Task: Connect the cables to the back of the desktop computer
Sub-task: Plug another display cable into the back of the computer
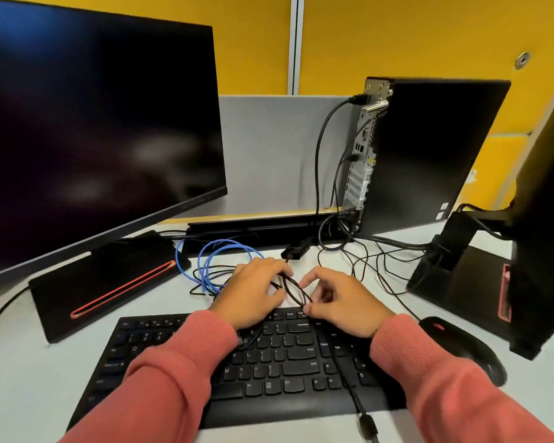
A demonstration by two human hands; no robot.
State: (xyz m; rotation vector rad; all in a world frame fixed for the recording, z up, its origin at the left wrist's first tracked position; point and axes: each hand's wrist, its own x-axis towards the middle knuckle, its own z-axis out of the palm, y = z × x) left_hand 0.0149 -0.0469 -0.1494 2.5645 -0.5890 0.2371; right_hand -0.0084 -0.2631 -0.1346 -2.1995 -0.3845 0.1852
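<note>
A black desktop computer (426, 155) stands upright at the back right, its metal rear panel (360, 155) turned toward me with several black cables plugged in. Just behind the keyboard, my left hand (256, 290) and my right hand (339, 302) both hold a coiled thin black cable (293, 287). The left fingers curl over the coil's left side. The right thumb and fingers pinch its lower right end. A coiled blue network cable (211, 260) lies on the desk left of my left hand. A thicker black cable with a connector (367, 423) runs across the keyboard toward me.
A black keyboard (269, 362) lies under my forearms and a black mouse (464, 346) sits to its right. A large monitor (93, 129) on its stand (109, 282) fills the left. A second monitor stand (480, 276) is at the right, with loose black cables (375, 260) and a small black adapter (296, 249) between.
</note>
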